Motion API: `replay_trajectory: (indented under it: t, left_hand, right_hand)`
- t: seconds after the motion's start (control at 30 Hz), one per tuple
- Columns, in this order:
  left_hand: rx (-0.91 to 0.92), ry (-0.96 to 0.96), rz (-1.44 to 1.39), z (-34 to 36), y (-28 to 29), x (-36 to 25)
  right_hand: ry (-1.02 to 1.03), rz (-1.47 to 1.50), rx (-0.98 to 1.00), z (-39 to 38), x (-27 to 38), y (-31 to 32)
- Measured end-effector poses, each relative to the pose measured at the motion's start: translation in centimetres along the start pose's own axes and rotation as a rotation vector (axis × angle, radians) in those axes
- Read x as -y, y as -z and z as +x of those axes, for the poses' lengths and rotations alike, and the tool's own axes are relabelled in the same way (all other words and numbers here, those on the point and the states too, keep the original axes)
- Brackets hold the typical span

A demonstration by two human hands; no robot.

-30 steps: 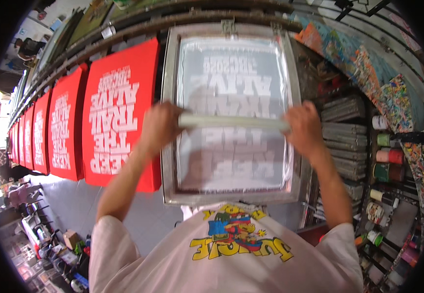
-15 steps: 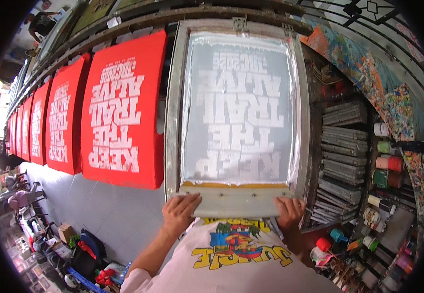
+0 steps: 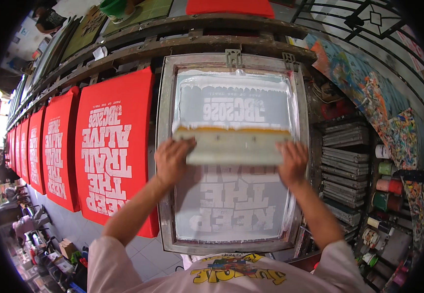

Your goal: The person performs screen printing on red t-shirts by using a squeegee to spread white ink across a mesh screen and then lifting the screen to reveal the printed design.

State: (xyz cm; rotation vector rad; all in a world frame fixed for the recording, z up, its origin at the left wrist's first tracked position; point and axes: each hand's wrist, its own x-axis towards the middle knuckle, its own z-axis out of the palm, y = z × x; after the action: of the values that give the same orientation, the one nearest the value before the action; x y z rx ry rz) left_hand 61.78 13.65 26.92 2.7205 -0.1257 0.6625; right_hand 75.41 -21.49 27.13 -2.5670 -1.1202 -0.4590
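A wide squeegee (image 3: 234, 150) with a pale handle and a yellowish blade edge lies crosswise on the screen-printing frame (image 3: 167, 205). My left hand (image 3: 173, 158) grips its left end, fingers curled over the top. The right end is gripped by my right hand (image 3: 292, 158). Under the squeegee, the grey mesh (image 3: 187, 190) carries pale block lettering, partly covered by the squeegee. White ink (image 3: 231, 80) forms a band with a ragged lower edge near the mesh's far end. What lies beneath the screen is hidden.
Red fabric panels (image 3: 140, 127) with white lettering line up to the left. A metal rail (image 3: 124, 61) runs behind the hinged frame. Stacked frames (image 3: 344, 163) and paint tubs (image 3: 390, 186) stand right. A green bucket (image 3: 113, 9) and another person (image 3: 49, 20) are at far left.
Both hands have pushed the squeegee from the near end of the screen up past its middle, toward the far end. My view has also shifted.
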Motion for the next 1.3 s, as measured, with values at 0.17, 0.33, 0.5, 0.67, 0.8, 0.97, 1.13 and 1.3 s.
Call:
replay_trajectory:
  t: [0.17, 0.33, 0.5, 0.67, 0.8, 0.97, 1.13, 1.3]
  left_hand:
    - [0.087, 0.175, 0.134, 13.8, -3.6, 7.9]
    - [0.549, 0.160, -0.004, 24.7, 0.8, 10.9]
    - [0.486, 0.093, 0.152, 13.9, 6.8, 2.0]
    - [0.259, 0.073, -0.058, -10.1, 12.0, -8.7]
    - [0.227, 0.092, -0.140, -21.1, 12.0, -14.3]
    - [0.108, 0.074, -0.151, -24.7, 10.5, -15.8]
    - [0.123, 0.083, -0.327, -24.7, 12.1, -15.3]
    - [-0.332, 0.817, -0.473, -28.2, 11.3, -14.2]
  right_hand:
    - [0.020, -0.089, 0.030, 15.2, -7.4, -3.2]
    - [-0.062, 0.003, 0.552, 24.3, -8.7, 2.1]
    - [-0.133, -0.038, 0.438, 12.4, -2.1, 10.5]
    - [0.108, 0.066, 0.134, -10.1, 8.1, 11.9]
    - [0.017, 0.045, 0.082, -20.9, 14.6, 14.2]
    - [0.012, 0.072, 0.030, -25.3, 15.5, 12.3]
    - [0.080, 0.180, 0.145, -25.0, 14.1, 12.5]
    - [-0.326, 0.311, -0.143, -25.1, 13.7, 13.6]
